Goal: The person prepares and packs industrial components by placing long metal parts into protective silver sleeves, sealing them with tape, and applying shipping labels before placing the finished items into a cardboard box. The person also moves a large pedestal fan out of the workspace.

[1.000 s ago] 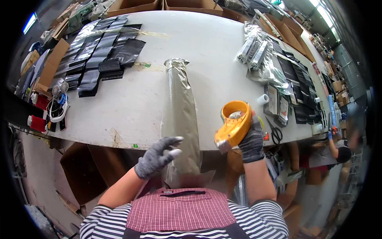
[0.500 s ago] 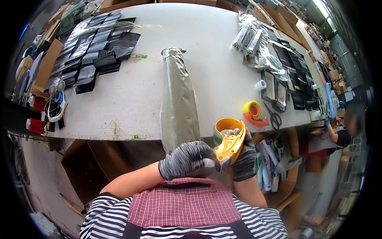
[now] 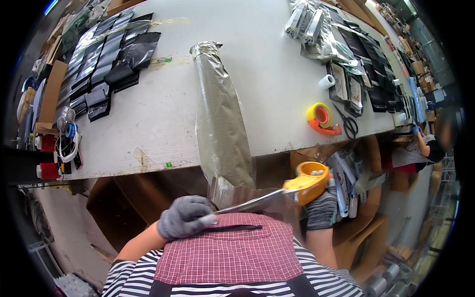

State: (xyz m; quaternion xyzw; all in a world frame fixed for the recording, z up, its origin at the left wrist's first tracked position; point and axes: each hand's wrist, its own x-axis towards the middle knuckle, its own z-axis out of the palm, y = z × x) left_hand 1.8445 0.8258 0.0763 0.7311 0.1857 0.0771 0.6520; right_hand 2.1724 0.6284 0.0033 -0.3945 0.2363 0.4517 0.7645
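Note:
A long package in silver-olive film (image 3: 217,114) lies on the table with its near end over the front edge, close to my apron. My left hand (image 3: 185,217), in a grey knit glove, pinches the free end of a strip of clear tape (image 3: 255,202). That strip stretches across the package's near end to a yellow tape dispenser (image 3: 308,185). My right hand (image 3: 321,205), gloved too, grips the dispenser from its right side; some of its fingers are hidden behind it.
Right on the table are an orange tape dispenser with yellow tape (image 3: 322,119), black scissors (image 3: 348,122) and a small white roll (image 3: 326,81). Black film pouches (image 3: 106,59) lie at left; silver packages (image 3: 311,27) at far right. Cardboard boxes (image 3: 118,203) stand below. A co-worker (image 3: 420,148) is at far right.
My hands have moved apart, the left one leftward and the right one rightward with the dispenser, and tape now spans between them. The table appears slightly shifted and tilted in view.

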